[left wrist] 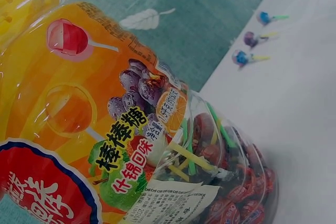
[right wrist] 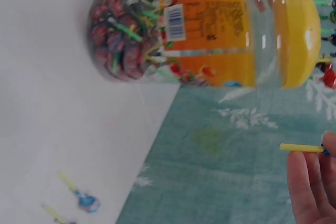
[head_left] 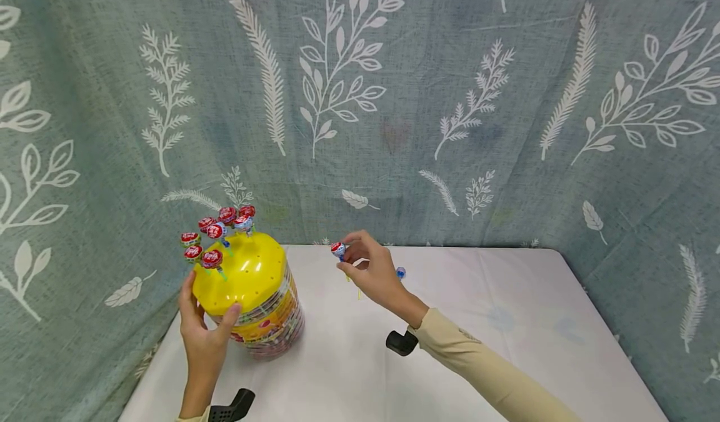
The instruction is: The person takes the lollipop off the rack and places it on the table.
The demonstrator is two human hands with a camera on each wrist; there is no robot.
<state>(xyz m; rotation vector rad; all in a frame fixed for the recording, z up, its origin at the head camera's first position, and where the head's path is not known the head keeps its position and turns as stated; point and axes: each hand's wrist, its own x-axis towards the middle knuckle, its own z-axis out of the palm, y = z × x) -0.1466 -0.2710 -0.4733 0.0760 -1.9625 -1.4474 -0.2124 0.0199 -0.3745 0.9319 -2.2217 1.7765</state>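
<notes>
Pinching a lollipop [head_left: 338,250] stick-down, our right grip [head_left: 374,271] hung right of the jar [head_left: 275,322] our left grip [head_left: 204,339] clasped.

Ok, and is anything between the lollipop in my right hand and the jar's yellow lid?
Nothing visible blocks the way from the lollipop in the right hand to the bare right part of the yellow lid. Standing lollipops cluster on its left and far sides; the left hand grips its left and near edges.
</notes>
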